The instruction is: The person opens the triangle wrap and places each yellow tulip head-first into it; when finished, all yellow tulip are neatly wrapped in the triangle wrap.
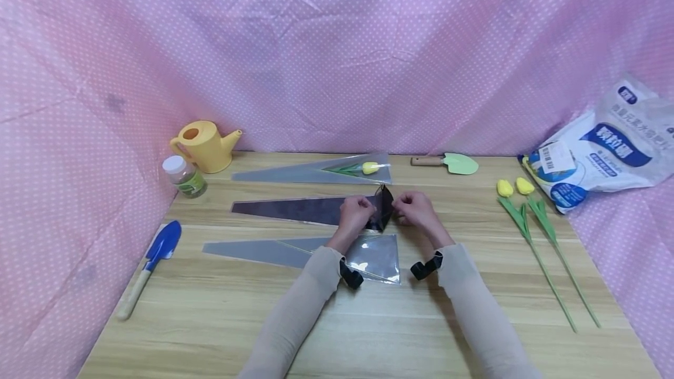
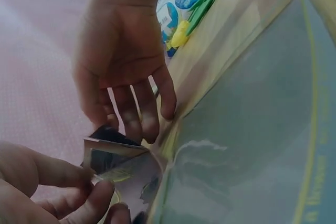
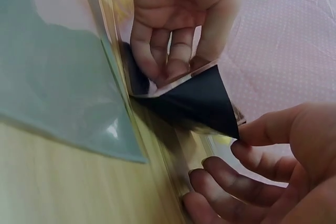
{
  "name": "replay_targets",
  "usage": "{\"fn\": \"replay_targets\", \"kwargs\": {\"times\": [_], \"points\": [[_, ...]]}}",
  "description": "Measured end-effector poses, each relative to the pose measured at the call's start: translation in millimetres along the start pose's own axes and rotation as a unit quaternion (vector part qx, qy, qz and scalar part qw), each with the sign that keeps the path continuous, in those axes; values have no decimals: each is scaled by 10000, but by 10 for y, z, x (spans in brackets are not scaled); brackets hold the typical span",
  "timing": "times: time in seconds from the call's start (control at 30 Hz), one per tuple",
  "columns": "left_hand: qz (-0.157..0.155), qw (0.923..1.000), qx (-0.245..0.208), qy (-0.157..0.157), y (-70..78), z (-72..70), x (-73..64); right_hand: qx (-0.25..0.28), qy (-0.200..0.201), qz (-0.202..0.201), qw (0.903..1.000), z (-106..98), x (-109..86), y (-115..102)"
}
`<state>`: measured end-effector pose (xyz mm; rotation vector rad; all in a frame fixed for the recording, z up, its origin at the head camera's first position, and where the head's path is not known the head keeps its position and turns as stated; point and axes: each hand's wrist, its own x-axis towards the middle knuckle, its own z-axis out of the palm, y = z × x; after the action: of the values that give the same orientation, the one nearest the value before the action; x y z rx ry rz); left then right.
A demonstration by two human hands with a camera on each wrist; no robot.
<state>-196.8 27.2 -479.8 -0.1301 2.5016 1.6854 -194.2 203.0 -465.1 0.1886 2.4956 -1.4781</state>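
Observation:
A long, tapering dark plastic flower sleeve (image 1: 295, 209) lies across the table's middle, its wide end lifted and bent upward. My left hand (image 1: 357, 213) pinches the sleeve's edge between thumb and fingers. At the other side of the raised mouth, my right hand (image 1: 417, 210) pinches a corner; in the right wrist view its thumb and forefinger meet there on the black film (image 3: 194, 103). A clear sleeve (image 1: 242, 250) lies in front, partly beneath my left forearm. Behind is another clear sleeve (image 1: 274, 174) with a yellow tulip (image 1: 370, 168) inside.
Two yellow tulips (image 1: 537, 233) lie on the right, near a white-and-blue bag (image 1: 611, 145). A green trowel (image 1: 460, 164) rests at the back. On the left are a yellow watering can (image 1: 207, 148), a lidded jar (image 1: 186, 180) and a blue trowel (image 1: 164, 241).

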Motion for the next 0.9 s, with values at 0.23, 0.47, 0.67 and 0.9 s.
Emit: {"fn": "replay_targets", "kwargs": {"times": [0.23, 0.47, 0.67, 0.9], "points": [[110, 9995, 294, 18, 46, 21, 52, -152, -6, -80, 9999, -43, 4, 26], [37, 9995, 262, 152, 45, 39, 77, -418, -31, -160, 9990, -86, 22, 81], [221, 9974, 661, 204, 17, 33, 63, -962, 74, -468, 9942, -102, 49, 141], [345, 9958, 805, 261, -21, 36, 53, -1001, 112, -576, 9933, -93, 40, 159]]}}
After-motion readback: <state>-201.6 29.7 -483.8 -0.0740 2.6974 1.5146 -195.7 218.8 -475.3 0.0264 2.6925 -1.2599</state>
